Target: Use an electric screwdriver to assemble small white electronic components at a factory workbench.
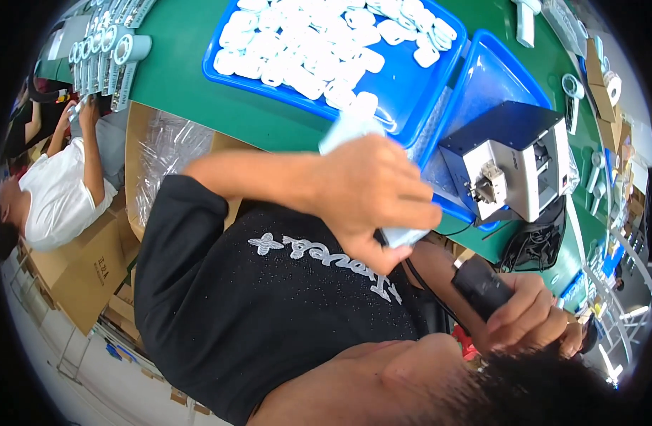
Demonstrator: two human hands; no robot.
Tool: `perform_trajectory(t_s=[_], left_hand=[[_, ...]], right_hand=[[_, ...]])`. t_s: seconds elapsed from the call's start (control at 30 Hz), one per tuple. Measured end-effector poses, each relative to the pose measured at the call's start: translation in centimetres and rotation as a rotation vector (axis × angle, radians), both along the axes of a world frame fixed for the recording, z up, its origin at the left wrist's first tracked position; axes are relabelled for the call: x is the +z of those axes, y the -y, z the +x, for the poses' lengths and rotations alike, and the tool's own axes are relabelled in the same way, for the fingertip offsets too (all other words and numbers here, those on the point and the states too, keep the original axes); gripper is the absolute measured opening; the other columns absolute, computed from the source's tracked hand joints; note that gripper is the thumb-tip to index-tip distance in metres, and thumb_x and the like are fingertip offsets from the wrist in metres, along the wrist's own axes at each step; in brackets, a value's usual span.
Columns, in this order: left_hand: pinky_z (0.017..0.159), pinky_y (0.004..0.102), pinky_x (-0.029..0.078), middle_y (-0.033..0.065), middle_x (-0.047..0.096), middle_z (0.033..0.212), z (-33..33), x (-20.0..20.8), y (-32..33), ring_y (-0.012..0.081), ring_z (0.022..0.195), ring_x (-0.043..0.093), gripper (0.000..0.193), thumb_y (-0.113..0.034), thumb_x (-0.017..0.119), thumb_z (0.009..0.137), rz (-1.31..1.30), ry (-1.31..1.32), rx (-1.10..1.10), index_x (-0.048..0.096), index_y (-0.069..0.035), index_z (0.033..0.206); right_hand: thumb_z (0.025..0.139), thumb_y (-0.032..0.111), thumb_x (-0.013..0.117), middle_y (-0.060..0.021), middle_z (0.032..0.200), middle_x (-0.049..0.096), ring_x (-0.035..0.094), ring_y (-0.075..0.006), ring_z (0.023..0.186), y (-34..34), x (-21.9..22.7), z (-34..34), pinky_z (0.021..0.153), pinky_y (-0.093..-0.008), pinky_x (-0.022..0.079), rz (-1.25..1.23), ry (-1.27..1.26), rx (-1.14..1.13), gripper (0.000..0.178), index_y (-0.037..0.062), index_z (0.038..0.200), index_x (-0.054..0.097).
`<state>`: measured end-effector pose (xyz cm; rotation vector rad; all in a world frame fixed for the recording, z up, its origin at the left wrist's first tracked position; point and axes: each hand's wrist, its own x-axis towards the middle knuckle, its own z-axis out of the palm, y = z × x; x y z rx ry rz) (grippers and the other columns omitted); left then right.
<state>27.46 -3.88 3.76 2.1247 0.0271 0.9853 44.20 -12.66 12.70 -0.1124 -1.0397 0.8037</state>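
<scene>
My left hand (379, 195) reaches across my chest, its fingers closed round a pale blue handheld fan part (351, 130). The part's upper end is motion-blurred, and its lower end shows below my fingers. My right hand (528, 316), lower on the right, wraps round a black electric screwdriver (481, 287) with a short silver tip. The tip is apart from the fan part. A thin black cable passes between the two hands. Beyond my left hand stands a blue tray (404, 106) with many white rounded pieces (305, 50).
A black and silver screw feeder (545, 170) sits by a second blue tray (475, 85) on the green table (177, 64). Fans (131, 50) stand at the far left. An open carton (136, 163) holds clear plastic bags. A co-worker in a white shirt (60, 195) sits left.
</scene>
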Motion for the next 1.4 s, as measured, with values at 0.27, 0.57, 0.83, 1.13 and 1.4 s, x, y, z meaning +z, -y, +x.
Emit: perform_trajectory(t_s=[0.27,0.57,0.83,1.13,1.4], left_hand=[[0.060,0.0440,0.051,0.0125,0.064,0.070,8.4,-1.4,-26.4,0.0333,0.064,0.063,0.041,-0.049,0.058,0.080,0.669,-0.434,0.371,0.062,-0.009,0.091],[0.103,0.0480,0.034,0.0175,0.055,0.128,8.1,-0.4,-29.0,0.0364,0.118,0.050,0.063,-0.052,0.055,0.087,0.630,-0.416,0.634,0.054,-0.004,0.127],[0.096,0.0394,0.037,0.0099,0.060,0.116,-21.6,-5.4,-16.0,0.0259,0.111,0.054,0.049,-0.040,0.069,0.085,0.649,-0.205,1.539,0.057,-0.008,0.121],[0.089,0.0467,0.045,0.0215,0.065,0.106,-31.6,-6.5,-5.7,0.0314,0.095,0.063,0.060,-0.053,0.061,0.088,-0.074,-0.452,1.786,0.053,-0.005,0.124],[0.083,0.0349,0.051,0.0192,0.064,0.109,-20.4,-2.7,-2.1,0.0247,0.091,0.063,0.056,-0.042,0.056,0.095,-0.477,0.256,0.635,0.046,0.001,0.130]], right_hand=[[0.075,0.012,0.079,-0.0122,0.076,0.064,0.064,-0.0236,0.060,-3.9,-4.0,-5.0,0.056,-0.0347,0.052,-1.187,0.930,-0.524,0.064,0.0040,0.126,0.042],[0.073,0.012,0.077,-0.0172,0.084,0.068,0.068,-0.0337,0.068,-8.3,-9.2,-7.8,0.062,-0.0421,0.053,-1.176,1.749,-0.521,0.051,0.0032,0.113,0.046],[0.076,0.010,0.071,-0.0203,0.085,0.069,0.068,-0.0381,0.068,-9.1,-9.3,-8.6,0.060,-0.0448,0.052,-1.091,1.854,-0.536,0.043,0.0049,0.111,0.047],[0.075,0.006,0.069,-0.0162,0.073,0.064,0.061,-0.0333,0.052,-9.3,-7.1,-6.7,0.052,-0.0408,0.050,-0.990,1.501,-0.604,0.043,0.0019,0.111,0.047],[0.072,0.002,0.072,-0.0076,0.064,0.060,0.052,-0.0181,0.048,-3.8,-6.4,-4.5,0.050,-0.0256,0.043,-0.985,0.634,-0.174,0.049,-0.0001,0.116,0.049]])
